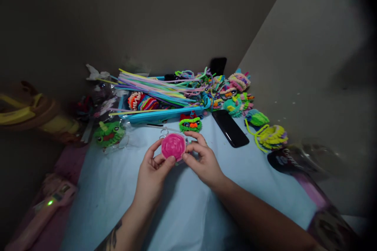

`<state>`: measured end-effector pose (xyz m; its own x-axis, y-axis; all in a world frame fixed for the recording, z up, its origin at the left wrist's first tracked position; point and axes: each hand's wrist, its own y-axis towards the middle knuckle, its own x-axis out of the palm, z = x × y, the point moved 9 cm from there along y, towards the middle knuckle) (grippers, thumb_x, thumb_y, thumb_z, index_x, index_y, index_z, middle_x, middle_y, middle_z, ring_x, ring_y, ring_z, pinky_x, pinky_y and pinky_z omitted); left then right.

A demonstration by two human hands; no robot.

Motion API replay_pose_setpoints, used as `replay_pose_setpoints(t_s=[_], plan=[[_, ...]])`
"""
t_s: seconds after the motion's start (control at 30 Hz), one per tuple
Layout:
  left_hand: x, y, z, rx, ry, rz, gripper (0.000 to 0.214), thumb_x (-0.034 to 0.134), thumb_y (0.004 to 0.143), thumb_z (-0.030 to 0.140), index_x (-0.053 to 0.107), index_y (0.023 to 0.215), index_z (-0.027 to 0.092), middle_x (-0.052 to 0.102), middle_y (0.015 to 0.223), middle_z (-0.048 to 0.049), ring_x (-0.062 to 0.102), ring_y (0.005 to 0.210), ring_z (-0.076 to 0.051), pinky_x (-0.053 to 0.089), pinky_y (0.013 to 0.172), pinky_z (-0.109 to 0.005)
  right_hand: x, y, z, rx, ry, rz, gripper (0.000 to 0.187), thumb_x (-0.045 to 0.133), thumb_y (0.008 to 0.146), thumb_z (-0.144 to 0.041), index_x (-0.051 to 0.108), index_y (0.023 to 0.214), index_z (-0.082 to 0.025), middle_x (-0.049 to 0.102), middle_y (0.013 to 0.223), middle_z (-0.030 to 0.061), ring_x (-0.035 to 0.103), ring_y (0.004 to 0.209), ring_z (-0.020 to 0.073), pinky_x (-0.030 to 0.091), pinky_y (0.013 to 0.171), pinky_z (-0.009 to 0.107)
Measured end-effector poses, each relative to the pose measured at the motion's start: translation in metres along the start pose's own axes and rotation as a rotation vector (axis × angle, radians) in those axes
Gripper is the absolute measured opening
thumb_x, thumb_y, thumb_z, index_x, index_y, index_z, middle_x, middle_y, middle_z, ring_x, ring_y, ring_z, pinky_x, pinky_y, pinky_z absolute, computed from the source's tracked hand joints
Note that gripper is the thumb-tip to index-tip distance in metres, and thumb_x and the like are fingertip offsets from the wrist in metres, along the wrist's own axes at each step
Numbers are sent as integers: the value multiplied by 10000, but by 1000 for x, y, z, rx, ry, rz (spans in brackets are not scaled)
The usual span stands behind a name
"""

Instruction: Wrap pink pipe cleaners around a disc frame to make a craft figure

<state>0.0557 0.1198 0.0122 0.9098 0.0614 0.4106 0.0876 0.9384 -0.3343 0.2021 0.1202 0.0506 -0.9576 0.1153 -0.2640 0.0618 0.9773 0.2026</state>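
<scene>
Both hands hold a round pink pipe-cleaner disc (pixel 173 146) above the light blue table cover (pixel 123 188). My left hand (pixel 153 168) grips its left and lower edge with curled fingers. My right hand (pixel 202 160) pinches its right edge. A metal key ring (pixel 164 133) sticks out from the disc's top left. Just behind the disc lies a green, red and orange fuzzy figure (pixel 190 123).
A blue tray (pixel 165 114) holds a bundle of long pastel pipe cleaners (pixel 153 86) and coloured fuzzy pieces. More finished fuzzy figures (pixel 235 94) pile up at the back right. A black phone (pixel 230 128) lies right of the hands. A green frog figure (pixel 108 133) sits left.
</scene>
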Motion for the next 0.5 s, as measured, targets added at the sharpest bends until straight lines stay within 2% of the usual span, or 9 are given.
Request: replay_pose_setpoints(t_s=[0.3,0.4,0.5], plan=[[0,-2,1,-9,15,-1,749,805,610,239,443,1261,159,742,745,-25,677,672,-136,500,716,-231,0,-1,-1,-6,10,-8,50,646,743,-214,630,697,-203,494,1247,88,554,1074,235,420,901,387],[1,-1,1,-9,16,-7,750,806,608,239,444,1260,162,742,746,-24,678,678,-135,500,717,-229,0,-1,0,-9,25,-8,48,638,751,-216,638,706,-198,484,1245,90,604,909,194,438,870,392],[1,-1,0,-10,18,2,778,816,587,253,447,1266,163,741,739,-24,683,686,-152,505,719,-244,1,-2,1,-2,39,-7,42,637,754,-224,644,720,-201,469,1264,83,583,721,126,466,806,377]])
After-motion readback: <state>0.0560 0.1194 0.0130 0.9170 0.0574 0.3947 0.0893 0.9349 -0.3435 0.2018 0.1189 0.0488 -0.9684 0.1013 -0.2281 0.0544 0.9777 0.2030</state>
